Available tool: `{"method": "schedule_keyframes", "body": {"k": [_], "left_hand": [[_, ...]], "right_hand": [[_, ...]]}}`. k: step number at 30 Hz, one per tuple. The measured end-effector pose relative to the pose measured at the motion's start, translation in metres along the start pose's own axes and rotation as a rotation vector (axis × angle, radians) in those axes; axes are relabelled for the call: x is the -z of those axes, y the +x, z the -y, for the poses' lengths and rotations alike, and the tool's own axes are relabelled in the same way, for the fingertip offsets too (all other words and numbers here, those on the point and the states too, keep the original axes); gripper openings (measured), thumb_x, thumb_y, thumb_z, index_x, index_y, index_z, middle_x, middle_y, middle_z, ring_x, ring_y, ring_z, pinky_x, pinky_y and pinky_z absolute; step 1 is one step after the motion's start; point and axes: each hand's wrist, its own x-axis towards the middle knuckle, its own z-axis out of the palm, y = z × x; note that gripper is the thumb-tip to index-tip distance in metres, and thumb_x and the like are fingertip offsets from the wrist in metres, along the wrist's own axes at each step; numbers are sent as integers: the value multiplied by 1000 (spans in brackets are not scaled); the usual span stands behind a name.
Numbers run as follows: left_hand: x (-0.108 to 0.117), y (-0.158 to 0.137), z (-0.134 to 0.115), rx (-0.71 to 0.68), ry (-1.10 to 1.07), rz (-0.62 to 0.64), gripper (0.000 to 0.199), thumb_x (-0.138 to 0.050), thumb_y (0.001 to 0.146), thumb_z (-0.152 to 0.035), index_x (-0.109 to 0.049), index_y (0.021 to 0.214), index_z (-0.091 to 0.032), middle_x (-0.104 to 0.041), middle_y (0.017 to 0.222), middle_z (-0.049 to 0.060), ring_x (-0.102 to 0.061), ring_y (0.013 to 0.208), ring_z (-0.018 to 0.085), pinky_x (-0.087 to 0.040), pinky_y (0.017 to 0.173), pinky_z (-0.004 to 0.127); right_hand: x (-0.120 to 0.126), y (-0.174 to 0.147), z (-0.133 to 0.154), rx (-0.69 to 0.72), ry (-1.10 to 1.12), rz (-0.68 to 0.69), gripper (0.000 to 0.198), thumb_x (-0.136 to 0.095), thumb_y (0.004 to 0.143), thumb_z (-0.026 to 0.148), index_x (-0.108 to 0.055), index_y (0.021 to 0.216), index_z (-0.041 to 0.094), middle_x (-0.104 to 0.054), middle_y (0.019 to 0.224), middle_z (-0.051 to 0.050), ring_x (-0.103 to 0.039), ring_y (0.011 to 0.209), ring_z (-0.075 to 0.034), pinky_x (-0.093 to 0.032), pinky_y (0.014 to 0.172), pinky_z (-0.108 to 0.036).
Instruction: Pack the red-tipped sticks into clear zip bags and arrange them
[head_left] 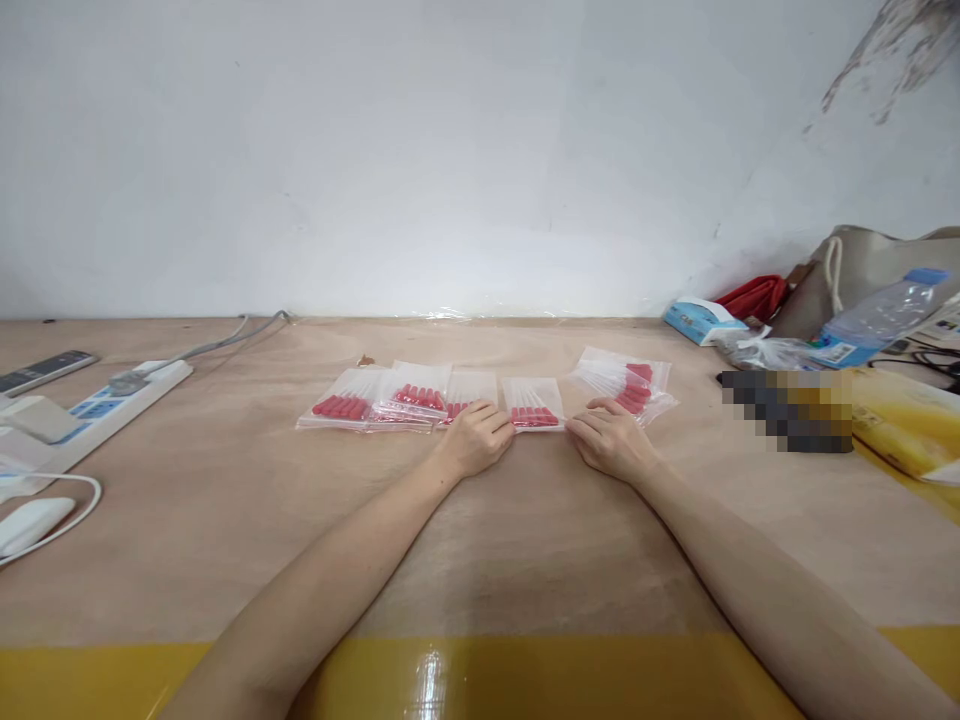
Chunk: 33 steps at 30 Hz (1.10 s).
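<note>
Between my two hands a small clear zip bag [532, 398] lies on the table, holding several thin white sticks with red ends. My left hand [480, 438] is closed at the bag's near left corner, fingers curled together. At the near right corner the fingers of my right hand [609, 438] are pinched on the bag's edge; the fingertips are partly hidden. Just behind my left hand lies a similar bag [474, 388], partly covered by it. More such bags [349, 400] overlap at the left. Beyond my right hand is another group of filled bags [626, 380].
A white power strip [127, 410] with plugs and cables runs along the left, near a remote control [49, 372]. On the right stand a blue tissue pack [703, 320], a plastic bottle [889, 315] and a yellow package [907, 425]. A wall rises behind the wooden table [225, 540].
</note>
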Motion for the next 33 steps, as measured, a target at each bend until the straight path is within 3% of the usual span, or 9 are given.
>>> {"method": "schedule_keyframes", "body": {"k": [8,14,22,33], "left_hand": [[-2,1,-1,6,5,-6,30,-41,87,-15,-55,62,-15,-55,59,2,-51,60,13,-43,67,28],[-2,2,-2,9,7,-5,29,-41,87,-16,-55,62,-15,-56,60,2,-52,60,13,-43,68,28],[2,2,-2,7,-10,4,27,-41,87,-15,-57,65,-15,-57,63,2,-53,64,14,-43,69,28],[3,-1,0,45,-44,2,27,-42,87,-14,-55,63,-15,-58,62,2,-51,62,13,-41,69,28]], "right_hand": [[-3,22,25,-42,-67,-63,13,-50,83,23,-62,86,19,-65,76,-1,-52,75,-14,-31,76,-32],[-15,40,45,-11,-85,-80,19,-46,84,15,-60,72,18,-62,69,-1,-49,72,-12,-30,77,-32],[-9,32,33,55,-127,-141,15,-48,83,13,-61,80,20,-62,68,2,-49,74,-12,-27,78,-33],[-1,6,8,-90,-150,-67,21,-45,84,14,-61,73,20,-59,62,2,-48,63,-9,-25,85,-33]]}}
